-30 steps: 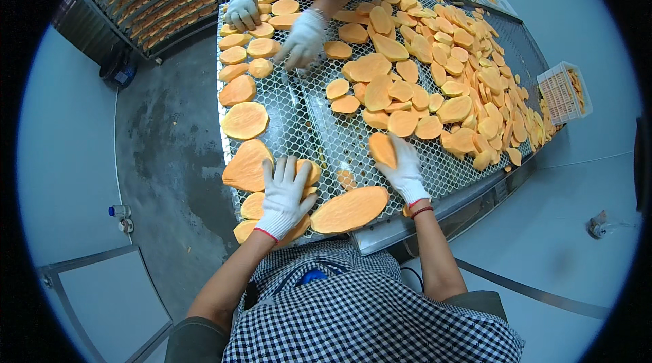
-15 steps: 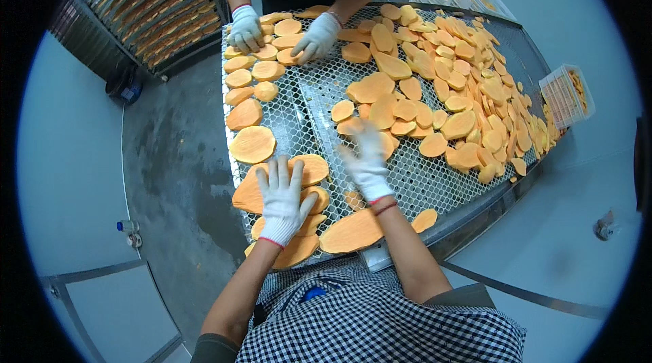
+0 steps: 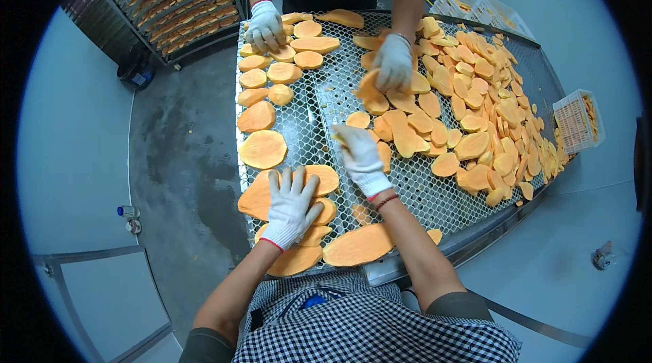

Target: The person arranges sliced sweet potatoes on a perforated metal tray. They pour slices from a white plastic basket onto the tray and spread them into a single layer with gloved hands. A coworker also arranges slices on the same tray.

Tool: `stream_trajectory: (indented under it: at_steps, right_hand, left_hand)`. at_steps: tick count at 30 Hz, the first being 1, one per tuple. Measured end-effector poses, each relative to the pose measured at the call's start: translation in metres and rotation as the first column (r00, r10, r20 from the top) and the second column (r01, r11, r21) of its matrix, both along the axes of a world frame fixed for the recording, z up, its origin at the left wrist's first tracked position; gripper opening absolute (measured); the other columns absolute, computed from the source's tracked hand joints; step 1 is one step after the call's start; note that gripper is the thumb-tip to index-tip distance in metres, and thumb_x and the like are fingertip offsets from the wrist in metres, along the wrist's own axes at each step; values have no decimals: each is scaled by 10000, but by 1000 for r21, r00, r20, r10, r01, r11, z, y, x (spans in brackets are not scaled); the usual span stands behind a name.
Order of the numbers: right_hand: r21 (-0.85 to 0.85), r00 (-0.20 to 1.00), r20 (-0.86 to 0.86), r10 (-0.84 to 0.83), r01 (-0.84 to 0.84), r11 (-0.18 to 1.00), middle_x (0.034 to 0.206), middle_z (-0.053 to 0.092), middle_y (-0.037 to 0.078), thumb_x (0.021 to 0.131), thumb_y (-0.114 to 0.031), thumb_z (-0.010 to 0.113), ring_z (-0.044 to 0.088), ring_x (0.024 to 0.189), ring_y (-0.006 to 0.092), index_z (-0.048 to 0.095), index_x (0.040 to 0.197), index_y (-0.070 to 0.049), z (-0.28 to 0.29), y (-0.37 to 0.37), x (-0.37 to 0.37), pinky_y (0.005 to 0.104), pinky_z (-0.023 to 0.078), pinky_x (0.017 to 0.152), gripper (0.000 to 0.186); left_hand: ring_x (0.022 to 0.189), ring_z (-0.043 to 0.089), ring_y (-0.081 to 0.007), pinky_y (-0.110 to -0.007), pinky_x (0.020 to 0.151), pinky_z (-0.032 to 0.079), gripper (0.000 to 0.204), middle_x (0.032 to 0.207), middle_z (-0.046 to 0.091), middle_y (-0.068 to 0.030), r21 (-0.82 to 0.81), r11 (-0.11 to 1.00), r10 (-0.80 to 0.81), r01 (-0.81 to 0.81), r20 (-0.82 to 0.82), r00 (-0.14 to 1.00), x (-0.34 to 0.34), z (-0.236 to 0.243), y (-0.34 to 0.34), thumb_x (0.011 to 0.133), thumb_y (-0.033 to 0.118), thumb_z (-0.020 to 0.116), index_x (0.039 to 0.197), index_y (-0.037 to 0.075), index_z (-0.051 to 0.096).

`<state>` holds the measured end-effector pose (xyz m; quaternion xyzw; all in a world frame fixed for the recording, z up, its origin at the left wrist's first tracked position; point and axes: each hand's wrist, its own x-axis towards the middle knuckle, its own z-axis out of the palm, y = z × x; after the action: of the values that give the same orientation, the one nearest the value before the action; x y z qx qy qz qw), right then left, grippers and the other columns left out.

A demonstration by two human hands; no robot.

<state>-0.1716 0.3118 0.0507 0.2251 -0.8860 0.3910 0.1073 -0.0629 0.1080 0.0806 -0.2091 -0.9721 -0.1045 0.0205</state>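
Left hand [image 3: 288, 207] spread flat over slices [image 3: 255, 197], gripping none. Right hand [image 3: 360, 157] part-curled, blurred; hold cannot be told. Long slice [image 3: 358, 245] bodyward-right of left hand (nearer), axis crosswise.

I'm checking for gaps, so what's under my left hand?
Orange slices show around your left hand, on the white mesh, some running under it; anything directly beneath is covered.
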Motion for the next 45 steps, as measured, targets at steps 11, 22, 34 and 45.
stream_trajectory:
  at_steps: [11,22,34,45]
  right_hand:
    - [3,980,187,72,-74,997,1346,601,163,894,-137,636,550,1256,367,663,1233,-99,-29,-38,3,457,437,1072,343]
    - [497,924,-130,-360,375,783,1078,705,82,843,-279,732,642,1013,307,682,1186,-151,-17,32,-10,402,484,948,370]
    - [346,892,233,-387,296,891,1138,664,162,837,-312,734,632,1064,355,665,1129,-71,-15,-33,-56,437,515,916,385]
    - [-57,956,289,-39,58,997,1099,668,165,858,-200,710,640,1043,362,690,1124,-43,-23,-78,-51,408,514,926,310]
  left_hand:
    - [1233,466,-360,-582,1115,241,429,1290,527,-189,118,993,-26,21,47,999,-11,1,-7,867,326,655,1212,76,602]
    - [1299,404,-390,-570,1117,268,591,1374,457,-211,83,996,-18,23,-66,998,-82,-3,-1,897,363,654,1394,90,487]
    - [1374,372,-421,-590,1168,213,532,1420,449,-243,74,993,-92,95,-44,995,-64,-12,-27,903,311,636,1358,65,508]
    - [1373,386,-419,-596,1178,198,538,1410,468,-241,99,992,-76,80,-39,996,-63,-19,-28,897,320,646,1352,59,528]
